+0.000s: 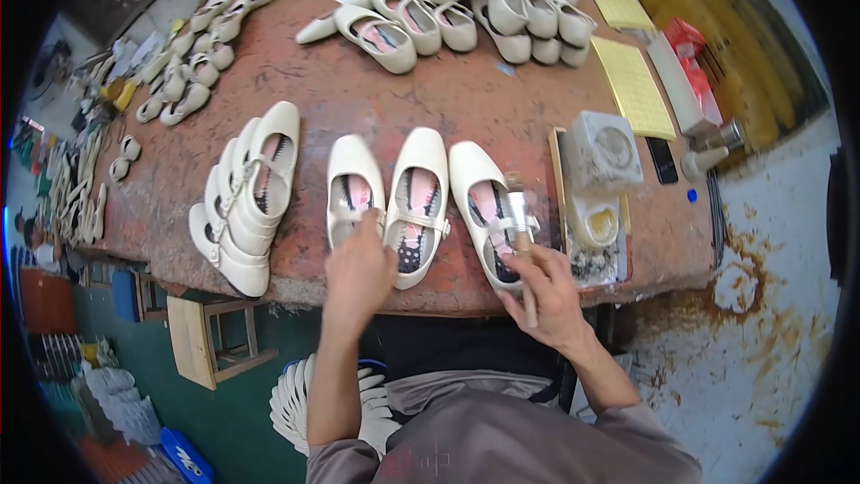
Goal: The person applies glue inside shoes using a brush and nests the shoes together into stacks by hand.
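Three cream strap shoes stand in a row near the table's front edge: a left one (351,158), a middle one (421,151) and a right one (472,163). My left hand (361,267) is at the left shoe's strap; its fingers are blurred, so what they hold, if anything, does not show. In my right hand (546,291) is a brush (520,220), gripped by its wooden handle with the bristles pointing away from me. The brush lies over the right side of the right shoe, near its strap buckle.
Stacked cream shoes (244,251) stand left of the row. A large shoe pile (448,27) lies at the back. To the right are a plastic container (602,152), a glue cup (595,222), yellow sheets (634,85), a phone (661,159) and a white bottle (703,162).
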Demonstrator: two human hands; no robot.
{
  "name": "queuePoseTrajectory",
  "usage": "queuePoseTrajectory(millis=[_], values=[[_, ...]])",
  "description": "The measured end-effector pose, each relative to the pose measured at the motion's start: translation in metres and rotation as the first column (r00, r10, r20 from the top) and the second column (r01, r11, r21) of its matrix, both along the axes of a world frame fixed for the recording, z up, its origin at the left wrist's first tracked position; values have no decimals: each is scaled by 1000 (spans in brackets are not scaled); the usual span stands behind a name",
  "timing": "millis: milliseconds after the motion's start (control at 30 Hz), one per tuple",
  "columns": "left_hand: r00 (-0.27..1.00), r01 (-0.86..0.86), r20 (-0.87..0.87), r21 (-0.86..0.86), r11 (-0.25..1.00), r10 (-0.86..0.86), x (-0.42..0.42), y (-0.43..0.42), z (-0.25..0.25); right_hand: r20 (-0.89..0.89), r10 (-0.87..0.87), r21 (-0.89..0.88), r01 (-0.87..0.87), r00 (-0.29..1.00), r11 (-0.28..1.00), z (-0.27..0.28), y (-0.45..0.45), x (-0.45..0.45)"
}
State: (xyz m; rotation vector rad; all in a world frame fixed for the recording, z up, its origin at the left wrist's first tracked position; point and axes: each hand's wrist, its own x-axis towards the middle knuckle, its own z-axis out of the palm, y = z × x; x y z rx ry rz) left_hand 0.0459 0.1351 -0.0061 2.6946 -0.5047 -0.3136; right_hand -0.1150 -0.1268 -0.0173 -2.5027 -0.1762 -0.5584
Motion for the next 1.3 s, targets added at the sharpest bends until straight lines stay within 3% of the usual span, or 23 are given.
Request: queuePoseTrajectory(millis=[100, 133, 233, 300, 367, 400, 467, 533, 600, 633, 667, 700, 833, 867, 1067, 1167, 1200, 1300], values=[[997, -21, 74, -204, 979, 37, -49, -37, -2, 10, 104, 133, -104, 995, 986, -22, 7, -8], [988, -136, -93, -183, 974, 121, -59, -48, 7, 80, 83, 144, -93, 993, 985, -19, 7, -9], [932, -62, 346, -144, 988, 109, -80, -69, 12, 265, -63, 162, 20, 962, 987, 9, -25, -21], [952, 217, 262, -199, 956, -161, -83, -78, 17, 343, -259, 322, 146, 903, 935, 31, -50, -32], [867, 495, 179, -192, 847, -466, -85, -90, 23, 254, -345, 245, 285, 904, 927, 64, -90, -43], [846, 528, 231, -233, 817, -481, -86, -98, 21, 135, -369, 192, 341, 920, 920, 79, -104, -46], [874, 468, 293, -298, 832, -387, -76, -108, 12, -105, -428, 83, 437, 898, 896, 98, -121, -49], [895, 398, 327, -280, 874, -303, -61, -115, 5, -159, -476, 4, 482, 865, 876, 92, -124, -40], [890, 424, 261, -174, 889, -374, -49, -121, 1, -150, -477, -46, 476, 866, 878, 72, -130, -26], [887, 438, 220, -121, 891, -406, -46, -124, -1, -110, -377, -148, 360, 920, 921, 66, -133, -22], [882, 418, 291, -117, 901, -372, -45, -130, -3, -79, -262, -251, 235, 962, 939, 60, -135, -18], [891, 399, 306, -174, 900, -336, -44, -131, -6, -59, -138, -353, 109, 989, 929, 57, -136, -12], [923, 323, 333, -403, 856, -192, -38, -130, -13, -166, -345, -167, 319, 924, 933, 90, -114, -23], [929, 314, 325, -434, 845, -178, -37, -128, -15, -120, -416, -178, 393, 901, 902, 92, -112, -22], [960, 197, 270, -474, 858, -71, -42, -123, -15, -123, -394, -294, 346, 911, 891, 97, -111, -18], [952, 207, 294, -432, 878, -80, -40, -119, -14, -117, -213, -338, 163, 970, 927, 101, -106, -19], [950, 218, 300, -423, 879, -91, -39, -118, -14, -96, -315, -342, 266, 944, 901, 105, -104, -21], [946, 239, 304, -405, 883, -117, -41, -116, -15, -244, -286, -366, 185, 927, 912, 104, -103, -16]])
